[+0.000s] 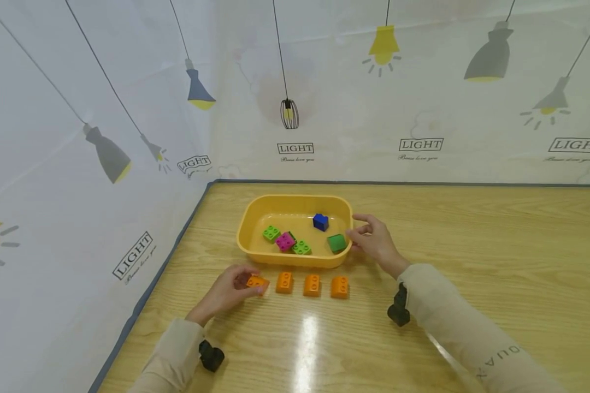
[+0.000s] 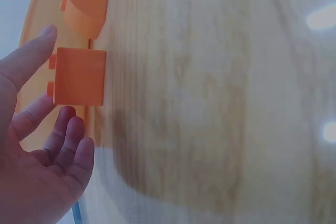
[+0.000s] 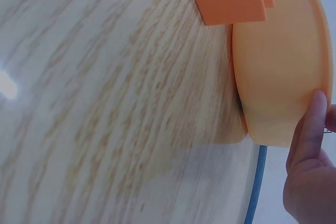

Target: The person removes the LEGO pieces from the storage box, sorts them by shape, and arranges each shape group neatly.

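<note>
My left hand (image 1: 229,288) is around the leftmost orange brick (image 1: 257,281), which stands on the table. In the left wrist view its thumb is spread apart from that brick, and a fingertip is close to the studded side; whether it touches cannot be told. My right hand (image 1: 377,242) rests its fingertips at the right end of a yellow tray (image 1: 295,261). A finger lies along the tray's outer wall in the right wrist view. Three more orange bricks, (image 1: 284,283) the first of them, stand in a row to the right along the tray's front.
Inside the tray lie a blue brick (image 1: 320,222), a dark green brick (image 1: 336,243), a magenta brick (image 1: 285,241) and light green bricks (image 1: 271,233). A printed cloth wall (image 1: 344,136) borders the wooden table (image 1: 496,262) at the back and left.
</note>
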